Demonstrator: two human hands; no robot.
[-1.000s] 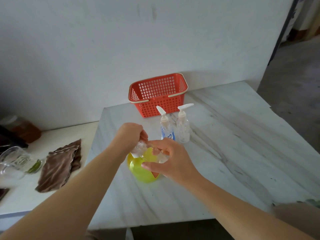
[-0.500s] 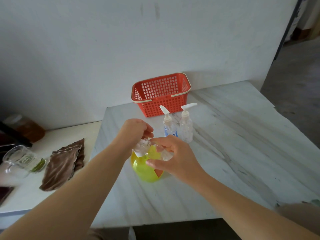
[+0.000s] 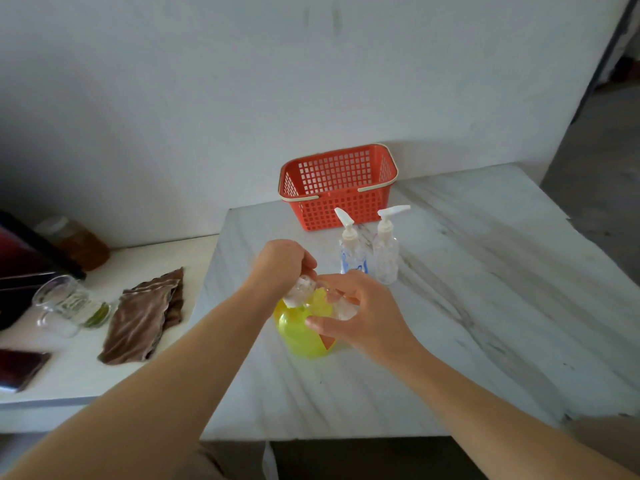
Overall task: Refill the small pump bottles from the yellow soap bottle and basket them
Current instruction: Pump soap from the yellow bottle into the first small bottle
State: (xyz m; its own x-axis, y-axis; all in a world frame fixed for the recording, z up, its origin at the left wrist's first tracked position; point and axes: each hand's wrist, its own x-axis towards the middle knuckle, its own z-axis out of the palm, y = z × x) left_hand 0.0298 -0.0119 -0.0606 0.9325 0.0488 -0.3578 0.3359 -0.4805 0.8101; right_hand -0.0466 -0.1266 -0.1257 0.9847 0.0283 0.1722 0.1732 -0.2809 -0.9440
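Observation:
The yellow soap bottle [image 3: 299,336] stands on the marble table [image 3: 467,306] near its front. Just above it, both hands grip a small clear bottle [image 3: 341,310] held sideways. My left hand [image 3: 280,265] is closed over its left end, and my right hand [image 3: 360,313] wraps around its body. Fingers hide most of it, so I cannot tell whether its cap is on. Two small pump bottles stand upright behind, one with a blue label [image 3: 351,256] and one plain clear [image 3: 386,258]. The red basket [image 3: 341,209] sits behind them against the wall.
A lower white counter [image 3: 104,372] on the left holds a brown cloth [image 3: 145,317], a glass mug [image 3: 65,304], an amber jar [image 3: 79,244] and a dark phone [image 3: 20,368]. The table's front edge runs just below my forearms. Floor lies past the table's right side.
Both hands stay over the yellow bottle on the small clear bottle, with only slight finger shifts. The view has drifted a little, so everything sits further right.

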